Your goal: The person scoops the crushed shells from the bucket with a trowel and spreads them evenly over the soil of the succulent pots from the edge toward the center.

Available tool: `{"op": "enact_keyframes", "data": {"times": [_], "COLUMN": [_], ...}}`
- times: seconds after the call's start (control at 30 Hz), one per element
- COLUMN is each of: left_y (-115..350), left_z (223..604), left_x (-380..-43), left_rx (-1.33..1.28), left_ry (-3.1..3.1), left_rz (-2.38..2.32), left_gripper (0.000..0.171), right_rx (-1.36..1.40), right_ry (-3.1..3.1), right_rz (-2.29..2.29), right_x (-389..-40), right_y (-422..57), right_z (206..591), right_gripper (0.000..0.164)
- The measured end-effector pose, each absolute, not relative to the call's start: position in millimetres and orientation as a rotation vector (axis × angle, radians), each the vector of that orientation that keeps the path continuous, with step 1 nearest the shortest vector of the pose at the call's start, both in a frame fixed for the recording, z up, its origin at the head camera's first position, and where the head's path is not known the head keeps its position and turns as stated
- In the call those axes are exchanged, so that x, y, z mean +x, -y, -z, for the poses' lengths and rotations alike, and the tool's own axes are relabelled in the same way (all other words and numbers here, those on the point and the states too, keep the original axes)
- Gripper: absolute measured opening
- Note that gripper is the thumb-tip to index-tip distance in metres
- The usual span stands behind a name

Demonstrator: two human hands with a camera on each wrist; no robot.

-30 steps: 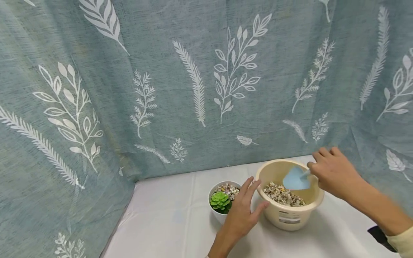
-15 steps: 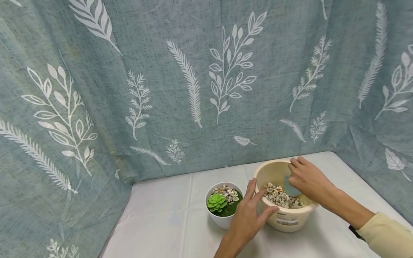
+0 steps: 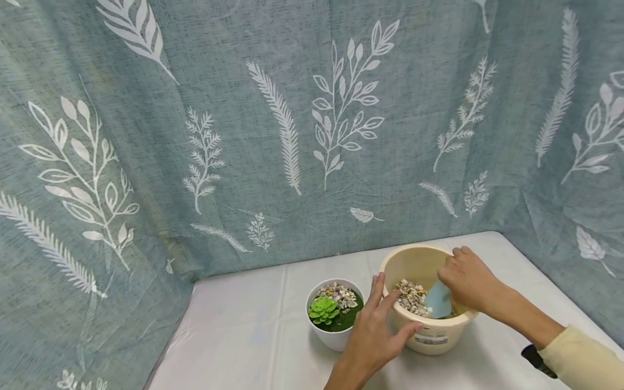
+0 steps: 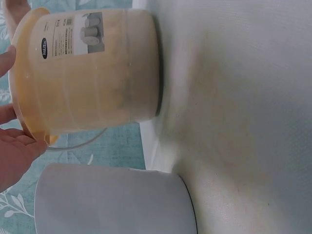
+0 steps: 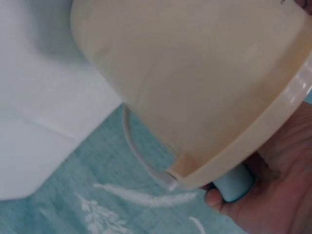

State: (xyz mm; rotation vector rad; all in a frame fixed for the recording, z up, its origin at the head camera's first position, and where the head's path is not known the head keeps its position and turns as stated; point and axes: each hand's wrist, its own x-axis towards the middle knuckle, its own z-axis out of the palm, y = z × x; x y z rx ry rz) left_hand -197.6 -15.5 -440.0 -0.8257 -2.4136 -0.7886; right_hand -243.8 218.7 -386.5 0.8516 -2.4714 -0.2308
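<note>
A cream plastic bucket (image 3: 439,348) stands on the table, with small mixed stones (image 3: 409,295) inside. My left hand (image 3: 374,330) holds the bucket's near left rim, fingers at the side and thumb along the front. My right hand (image 3: 473,281) is over the bucket's right side and grips the handle of a light blue shovel (image 3: 439,299). Its blade is down among the stones, lower edge hidden. In the right wrist view, the end of the blue shovel handle (image 5: 235,183) sticks out of the curled hand. Left of the bucket is a white pot (image 3: 333,341) with a green succulent (image 3: 324,310).
White cloth covers the table (image 3: 229,330). Behind it hangs a blue-green curtain (image 3: 244,162) with white leaf prints. The bucket's bail handle (image 5: 134,146) hangs down at its outer side. The pot stands close beside my left hand, stones and green moss inside it.
My right hand has brought the shovel from above the bucket's far right rim down into the stones. The stones now sit heaped toward the left. My left hand has settled on the rim.
</note>
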Motion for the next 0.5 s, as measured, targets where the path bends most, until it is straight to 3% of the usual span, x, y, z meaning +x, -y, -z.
{"op": "enact_keyframes", "data": {"times": [0.27,0.5], "left_y": [16.2,15.1], "left_z": [439.7,440.3], "left_x": [-199.1,-198.1], "left_rx": [-0.84,-0.842], "left_ry": [2.376,2.379], "left_rz": [0.797,0.831], "left_gripper": [0.068,0.067], "right_rx": [0.843,0.772], "right_ry": [2.554,2.608], "right_rz": [-0.053,-0.161], "right_x": [-239.8,-235.9], "right_y": [-214.5,-213.6], "right_z": [388.1,387.9], "right_gripper": [0.047,0.047]}}
